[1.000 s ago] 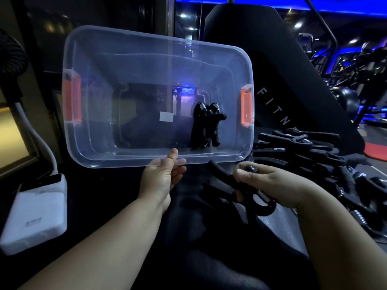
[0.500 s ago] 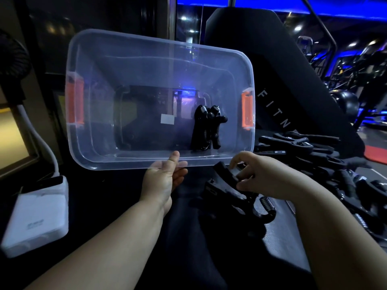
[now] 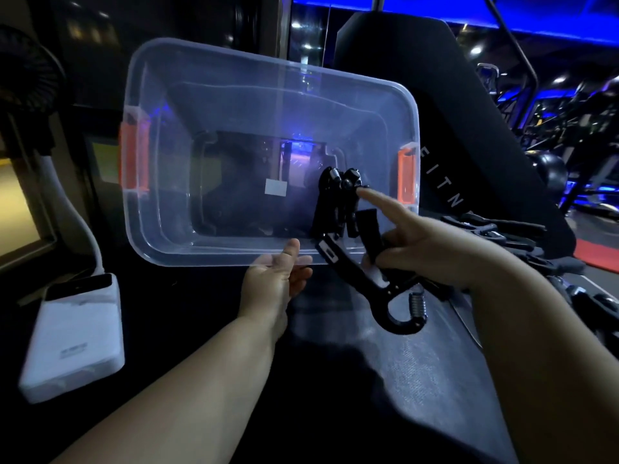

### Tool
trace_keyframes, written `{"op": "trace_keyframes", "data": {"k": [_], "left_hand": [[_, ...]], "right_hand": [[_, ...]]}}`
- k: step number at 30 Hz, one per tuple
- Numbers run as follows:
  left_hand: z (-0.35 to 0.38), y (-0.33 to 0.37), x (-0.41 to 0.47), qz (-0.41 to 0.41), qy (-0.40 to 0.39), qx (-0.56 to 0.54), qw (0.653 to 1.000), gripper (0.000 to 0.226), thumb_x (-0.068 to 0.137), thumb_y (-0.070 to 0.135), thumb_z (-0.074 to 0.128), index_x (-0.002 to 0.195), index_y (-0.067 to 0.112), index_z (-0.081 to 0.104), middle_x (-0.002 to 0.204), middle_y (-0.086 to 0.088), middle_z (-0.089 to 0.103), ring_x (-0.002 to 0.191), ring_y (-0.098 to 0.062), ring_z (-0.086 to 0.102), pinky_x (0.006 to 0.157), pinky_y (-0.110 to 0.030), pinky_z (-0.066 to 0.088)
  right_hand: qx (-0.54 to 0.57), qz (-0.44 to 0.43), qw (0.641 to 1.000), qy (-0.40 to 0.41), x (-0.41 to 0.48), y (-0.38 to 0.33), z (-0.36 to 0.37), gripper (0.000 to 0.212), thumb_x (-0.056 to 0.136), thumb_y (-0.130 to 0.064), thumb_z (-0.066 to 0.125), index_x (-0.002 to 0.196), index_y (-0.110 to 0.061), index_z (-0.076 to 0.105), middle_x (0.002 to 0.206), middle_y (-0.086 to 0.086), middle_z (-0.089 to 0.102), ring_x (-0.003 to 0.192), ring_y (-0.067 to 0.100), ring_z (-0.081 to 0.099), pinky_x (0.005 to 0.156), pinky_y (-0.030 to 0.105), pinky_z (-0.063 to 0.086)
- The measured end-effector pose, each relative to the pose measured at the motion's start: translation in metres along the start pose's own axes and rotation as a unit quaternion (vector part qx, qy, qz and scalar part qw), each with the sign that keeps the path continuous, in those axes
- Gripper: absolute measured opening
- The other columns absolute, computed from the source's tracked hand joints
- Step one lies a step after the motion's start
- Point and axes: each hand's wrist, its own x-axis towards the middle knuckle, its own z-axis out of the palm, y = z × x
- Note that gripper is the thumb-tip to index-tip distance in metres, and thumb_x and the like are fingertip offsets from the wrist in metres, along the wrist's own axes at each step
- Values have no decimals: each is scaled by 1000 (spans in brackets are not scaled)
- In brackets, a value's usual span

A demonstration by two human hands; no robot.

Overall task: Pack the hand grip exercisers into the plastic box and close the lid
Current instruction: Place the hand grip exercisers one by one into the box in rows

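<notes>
A clear plastic box [image 3: 214,105] with orange side latches is tipped up, its opening facing me. My left hand [image 3: 276,279] grips its near rim from below. Two black hand grip exercisers [image 3: 336,202] stand inside at the right. My right hand [image 3: 422,244] holds another black hand grip exercise [image 3: 371,279] by its handles at the box's lower right rim, spring end hanging down, index finger stretched toward the ones inside. A pile of more black exercisers [image 3: 522,242] lies to the right.
A white power bank [image 3: 73,336] with a white cable lies at the left on the dark surface. A black fan [image 3: 26,78] stands far left. A black padded gym bench back [image 3: 452,112] rises behind the box.
My right hand has lifted the exerciser off the surface up to the box's lower right rim, and its index finger now points into the box. The box and left hand have stayed put.
</notes>
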Motion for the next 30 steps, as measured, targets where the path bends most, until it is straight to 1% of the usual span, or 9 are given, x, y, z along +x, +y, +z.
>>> {"op": "trace_keyframes", "data": {"k": [3,6,9,12,14,18,23,27,30], "left_hand": [[-2,-1,-1,9,-14,-2,1000,26,88,37,62,89,12,59,73,1,73,57,-4,65,53,-15,51],[-2,0,-2,11,-15,5,1000,30,90,39,59,91,8,60,75,0,72,56,-3,64,53,-15,50],[0,1,-2,6,-9,-2,1000,35,91,36,59,96,1,61,75,-4,72,55,-5,63,51,-16,49],[2,1,0,-1,6,-5,1000,35,91,36,59,97,2,60,70,-2,72,52,-7,62,48,-16,47],[3,0,2,-5,12,-5,1000,35,90,36,60,94,2,60,68,-2,71,51,-8,61,46,-17,46],[1,-2,1,-10,17,-10,1000,29,86,39,65,85,11,59,72,-3,71,55,-9,64,49,-19,47],[2,-2,1,-6,23,-12,1000,29,85,38,66,82,10,57,73,-4,67,58,-11,64,50,-18,49],[2,-3,0,-6,28,-1,1000,38,85,41,65,88,3,60,79,-10,70,69,-16,64,58,-22,50],[2,-3,1,-11,32,7,999,46,84,43,66,94,-2,61,90,-17,73,73,-18,64,63,-26,51]], "right_hand": [[98,-44,993,47,8,-11,-5,86,76,0,60,120,-71,37,96,36,60,72,28,45,69,45,35],[163,-70,976,131,22,-17,-7,78,81,9,55,113,-62,45,84,19,66,72,27,51,70,40,39],[129,-63,961,236,42,-17,-5,69,83,4,54,103,-60,39,74,11,59,63,21,53,61,30,44],[43,-36,955,292,71,-12,2,60,83,1,51,116,-45,33,67,2,48,49,14,46,48,25,41],[-10,-1,955,297,90,-7,6,60,83,-2,51,127,-35,29,66,3,49,47,17,47,43,26,40],[-60,47,959,274,121,5,19,57,82,-10,48,128,-34,25,71,3,53,48,20,51,29,22,36],[-118,53,953,273,151,15,35,52,85,-12,49,130,-24,27,81,-1,50,62,21,51,52,30,44],[-124,56,958,252,169,21,40,49,83,-5,44,123,-24,24,73,1,48,51,20,49,28,23,34],[-135,101,956,239,183,23,41,51,80,-5,48,118,-28,23,73,1,48,59,20,51,48,29,39]]}}
